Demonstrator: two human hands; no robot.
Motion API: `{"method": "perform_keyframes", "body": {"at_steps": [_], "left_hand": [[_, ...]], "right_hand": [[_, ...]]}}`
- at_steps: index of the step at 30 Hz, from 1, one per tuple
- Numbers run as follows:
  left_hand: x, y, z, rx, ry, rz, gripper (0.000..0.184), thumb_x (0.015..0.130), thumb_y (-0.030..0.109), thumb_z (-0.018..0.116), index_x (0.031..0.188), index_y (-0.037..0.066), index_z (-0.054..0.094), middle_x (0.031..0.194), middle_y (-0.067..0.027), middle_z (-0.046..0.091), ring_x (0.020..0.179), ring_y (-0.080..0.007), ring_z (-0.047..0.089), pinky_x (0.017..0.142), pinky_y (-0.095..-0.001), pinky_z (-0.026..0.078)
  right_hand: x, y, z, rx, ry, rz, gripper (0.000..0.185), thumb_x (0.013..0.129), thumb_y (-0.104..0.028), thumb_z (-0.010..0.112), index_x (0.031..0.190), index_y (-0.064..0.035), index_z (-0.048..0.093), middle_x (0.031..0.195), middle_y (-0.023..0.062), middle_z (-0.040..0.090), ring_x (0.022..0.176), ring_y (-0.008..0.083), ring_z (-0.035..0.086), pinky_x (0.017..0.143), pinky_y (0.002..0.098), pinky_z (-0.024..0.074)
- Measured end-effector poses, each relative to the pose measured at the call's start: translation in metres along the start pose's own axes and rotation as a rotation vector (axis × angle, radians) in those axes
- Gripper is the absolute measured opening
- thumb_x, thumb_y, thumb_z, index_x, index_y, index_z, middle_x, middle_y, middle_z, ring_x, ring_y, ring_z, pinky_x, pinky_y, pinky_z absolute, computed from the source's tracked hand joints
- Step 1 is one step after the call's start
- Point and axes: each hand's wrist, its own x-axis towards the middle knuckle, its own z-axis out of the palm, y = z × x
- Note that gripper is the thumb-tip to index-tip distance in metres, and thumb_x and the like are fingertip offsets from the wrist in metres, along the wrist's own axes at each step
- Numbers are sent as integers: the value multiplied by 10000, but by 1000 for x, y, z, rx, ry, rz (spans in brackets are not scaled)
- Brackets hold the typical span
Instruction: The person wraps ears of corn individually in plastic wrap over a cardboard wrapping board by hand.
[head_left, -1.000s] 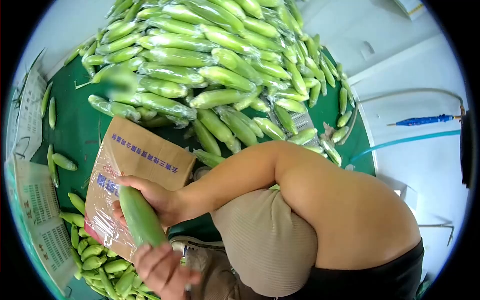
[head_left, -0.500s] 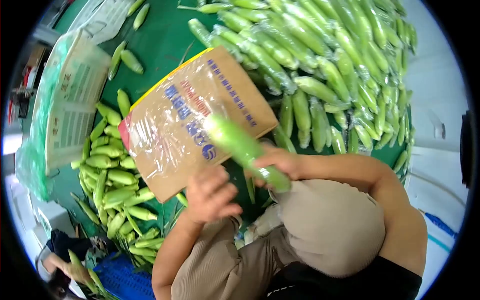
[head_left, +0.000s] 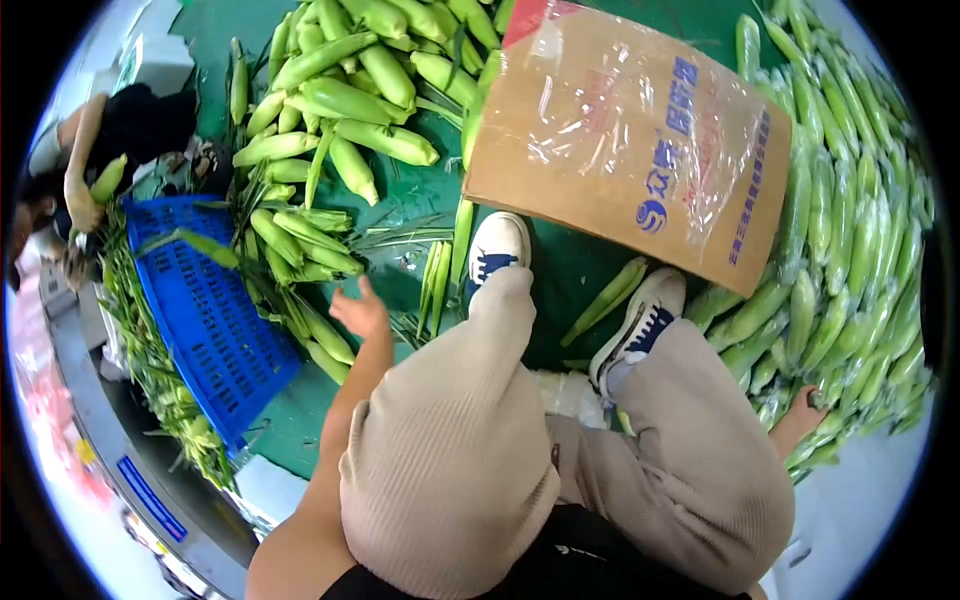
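My left hand (head_left: 362, 310) is raised with its fingers apart and nothing in them. It is beside a heap of unwrapped corn ears (head_left: 345, 98) in green husks, near the loose ears at the heap's lower end. My right hand (head_left: 800, 415) is at the near edge of a large pile of corn ears in clear plastic film (head_left: 835, 290). Its fingers are small and partly hidden there, so whether it grips an ear does not show. A cardboard box (head_left: 625, 130) with blue printing and shiny tape lies between the two heaps.
A blue plastic basket (head_left: 205, 310) stands tilted at the left, with stripped husks (head_left: 150, 340) behind it. Beyond it, another person's hand (head_left: 85, 210) holds an ear of corn. My shoes (head_left: 500, 245) rest on the green floor (head_left: 400, 185), with a loose ear (head_left: 607, 300) between them.
My view has swung left and down. My right hand has carried a wrapped corn ear from in front of the box to the wrapped pile. My left hand has moved out toward the unwrapped heap.
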Motion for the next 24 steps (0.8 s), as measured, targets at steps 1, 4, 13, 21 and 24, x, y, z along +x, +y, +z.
{"method": "perform_keyframes", "body": {"at_steps": [1,4,13,21,24], "left_hand": [[7,-10,0,-75,45,-78,623,931,448,737,1324,0,555,1254,-206,539,1095,-401,588,932,-482,501],[43,-10,5,-274,-95,-96,601,927,434,743,1293,-14,580,1217,-211,547,1108,-375,586,944,-455,493],[139,47,59,-976,-488,-671,830,938,697,455,1450,47,519,1456,-208,557,1262,-416,588,1086,-522,457],[183,-25,61,-723,-769,-900,567,896,624,722,1014,72,669,910,-58,675,846,-251,669,713,-375,605],[184,-1,53,-909,-725,-869,482,898,505,775,1034,56,663,855,-69,688,755,-226,672,621,-315,604]], "right_hand": [[-5,9,5,-192,-20,-75,373,963,-271,666,1221,-11,599,1119,148,648,959,304,618,777,430,562],[-37,39,18,-1653,-104,-846,512,900,-299,722,1271,19,570,1139,163,669,1053,309,634,816,429,565],[-145,64,50,-1080,-196,-519,510,892,-260,673,1305,-4,518,1200,180,620,1071,313,605,943,434,487],[-419,82,249,-404,-1056,-599,450,987,-168,666,1388,-50,497,1222,84,602,968,182,611,878,346,497],[-434,99,276,-936,-1576,-457,498,925,-97,720,1405,-109,585,1174,69,646,971,192,650,892,325,530]]}}
